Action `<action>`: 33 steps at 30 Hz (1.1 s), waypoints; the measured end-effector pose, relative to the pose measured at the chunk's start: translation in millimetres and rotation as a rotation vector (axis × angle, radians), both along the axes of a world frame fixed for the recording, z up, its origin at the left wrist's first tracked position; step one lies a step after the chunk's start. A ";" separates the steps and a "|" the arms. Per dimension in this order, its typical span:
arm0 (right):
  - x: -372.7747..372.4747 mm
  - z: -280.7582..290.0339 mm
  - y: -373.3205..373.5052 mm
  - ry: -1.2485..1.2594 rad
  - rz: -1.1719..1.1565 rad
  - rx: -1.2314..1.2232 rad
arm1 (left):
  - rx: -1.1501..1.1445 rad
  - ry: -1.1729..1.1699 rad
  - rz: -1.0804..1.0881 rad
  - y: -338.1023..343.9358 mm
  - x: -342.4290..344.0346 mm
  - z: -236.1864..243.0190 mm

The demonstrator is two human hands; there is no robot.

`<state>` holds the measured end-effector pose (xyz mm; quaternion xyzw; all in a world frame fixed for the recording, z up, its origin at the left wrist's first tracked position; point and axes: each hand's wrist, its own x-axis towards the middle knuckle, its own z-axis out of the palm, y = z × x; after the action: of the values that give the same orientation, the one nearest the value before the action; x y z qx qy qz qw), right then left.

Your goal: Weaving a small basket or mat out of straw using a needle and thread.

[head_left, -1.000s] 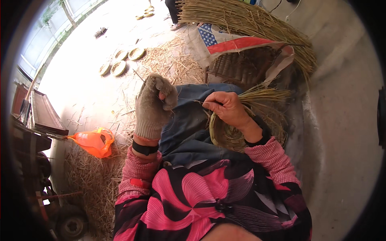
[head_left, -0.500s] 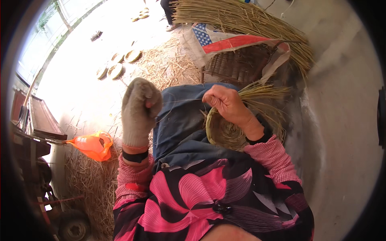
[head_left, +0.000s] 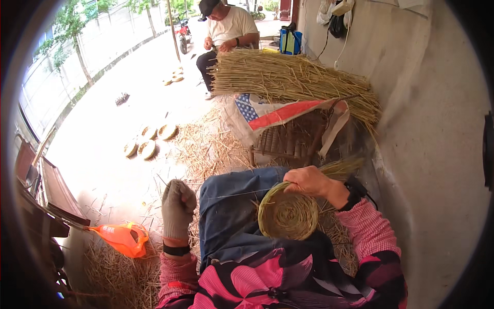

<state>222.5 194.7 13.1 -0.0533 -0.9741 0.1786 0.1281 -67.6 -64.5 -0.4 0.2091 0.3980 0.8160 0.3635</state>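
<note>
A round woven straw basket [head_left: 288, 219] rests on my lap over dark blue trousers, its coiled bottom facing up at me. My right hand [head_left: 311, 183], bare, is closed at the basket's far rim, with its fingers bent over the edge. From there a thin pale cord [head_left: 236, 194] runs nearly straight across my lap to the left. My left hand [head_left: 178, 202], in a grey knitted glove, makes a fist around the cord's other end, and a short thin end sticks out above it. Loose straw stalks [head_left: 342, 167] fan out behind my right hand.
Ahead stands a bamboo chair [head_left: 285, 139] draped with a sack; a big straw bundle [head_left: 293, 77] lies behind it. Several finished baskets [head_left: 147, 149] sit on the floor. An orange plastic bag [head_left: 123, 239] is at left. A seated person [head_left: 231, 26] works farther off.
My view has tilted up, bringing the seated person into sight. My right hand has come down to the basket's rim; my left hand has moved away from it, and the cord now looks straighter.
</note>
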 end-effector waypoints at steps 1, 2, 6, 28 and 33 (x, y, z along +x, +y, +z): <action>3.7 1.5 -2.5 0.042 -0.001 0.023 | 0.005 0.007 0.002 -0.5 -1.5 -5.1; 6.5 0.2 0.1 0.050 -0.007 0.085 | 0.014 -0.018 -0.012 0.7 -2.6 -8.5; 26.6 -8.7 -0.2 0.084 -0.091 0.109 | -0.002 -0.093 0.024 0.9 -4.4 -17.8; 27.3 -29.7 -88.9 0.477 -0.640 0.178 | -0.018 -0.049 0.172 -37.8 -1.9 -12.1; 16.8 -4.6 -69.2 0.439 -0.500 0.331 | -0.184 0.342 0.302 -47.7 -10.9 -20.8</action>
<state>239.2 125.5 8.5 -0.2288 -0.8960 -0.0109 0.3804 -78.5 -112.2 -21.2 0.2484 0.5532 0.7739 0.1823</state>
